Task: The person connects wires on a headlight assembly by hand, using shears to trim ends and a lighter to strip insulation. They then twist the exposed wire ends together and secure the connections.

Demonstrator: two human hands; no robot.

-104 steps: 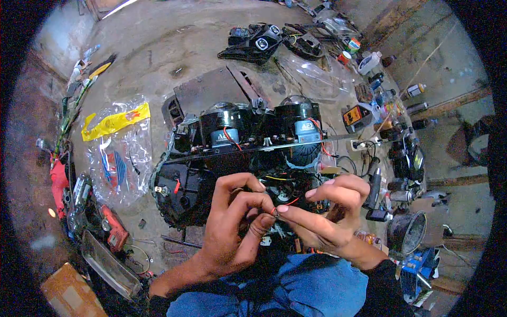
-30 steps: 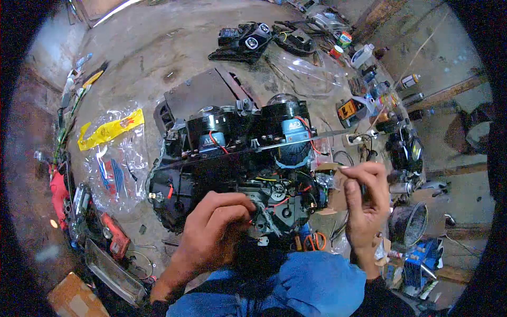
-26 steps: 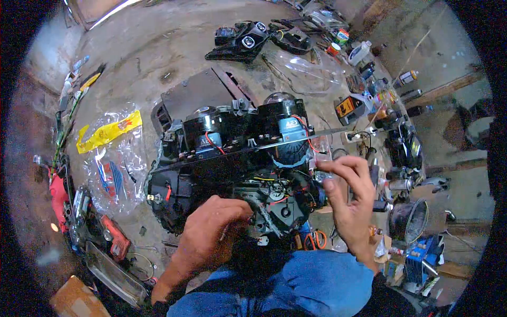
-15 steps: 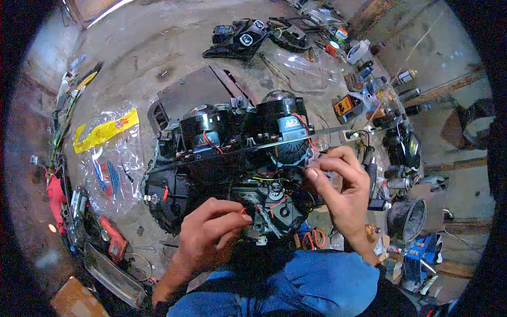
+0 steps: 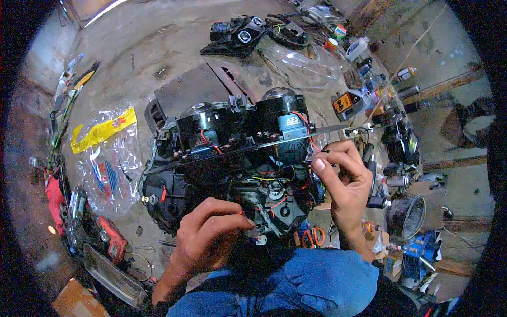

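Observation:
In front of me stands a black headlight assembly (image 5: 179,201), opened up. Two round projector lens units sit in it: the left projector (image 5: 199,124) and the right projector (image 5: 272,108), which carries a blue AES label (image 5: 292,121). A red wire (image 5: 311,140) runs down from the right projector to my right hand (image 5: 346,177), whose thumb and finger pinch it. My left hand (image 5: 208,227) is closed in a pinch at the housing's lower edge, with a bit of red wire (image 5: 242,213) at its fingertips. Below the lenses, loose wires cross an inner dark part (image 5: 282,208).
Another headlight (image 5: 235,37) lies at the back. Left are a plastic bag (image 5: 108,179) with a yellow strip and a red power tool (image 5: 112,240). Bottles and cans, including a white bottle (image 5: 357,48), line the right wall. Orange-handled scissors (image 5: 312,238) lie near my right wrist.
My right hand's fingers have shifted slightly on the red wire, with the thumb higher. The left hand stays nearly in place, still pinched. The whole view has shifted slightly.

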